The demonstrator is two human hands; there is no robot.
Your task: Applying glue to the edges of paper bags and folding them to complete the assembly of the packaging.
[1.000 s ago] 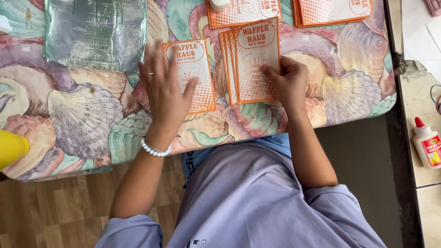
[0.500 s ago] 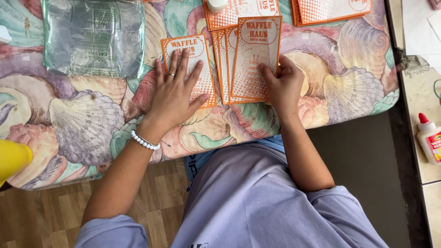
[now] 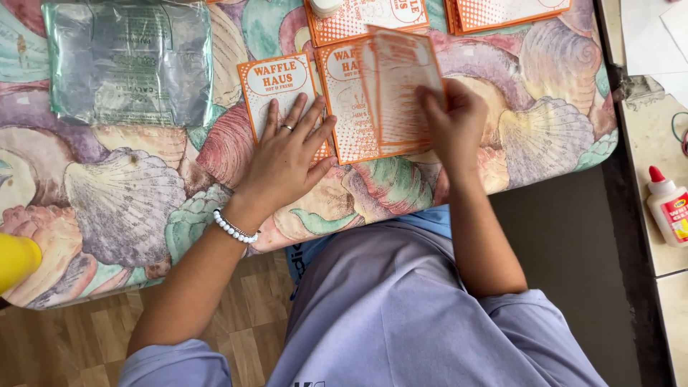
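My left hand (image 3: 287,154) lies flat, fingers spread, on an orange-and-white printed card (image 3: 276,89) on the shell-patterned tablecloth (image 3: 122,193). Just to the right, my right hand (image 3: 453,123) grips a few orange printed cards (image 3: 401,89), lifted and blurred, over another orange card (image 3: 347,115) lying on the cloth. A ring is on my left hand and a white bead bracelet (image 3: 231,227) on that wrist.
More orange cards (image 3: 373,18) and another stack (image 3: 505,11) lie at the far edge. A clear plastic bag (image 3: 129,61) sits at the far left. A glue bottle (image 3: 668,208) stands on the side counter at the right. A yellow object (image 3: 16,261) pokes in at the left.
My right hand has lifted the cards off the stack and shifted them right. My left hand slid slightly toward me on the left card, still flat.
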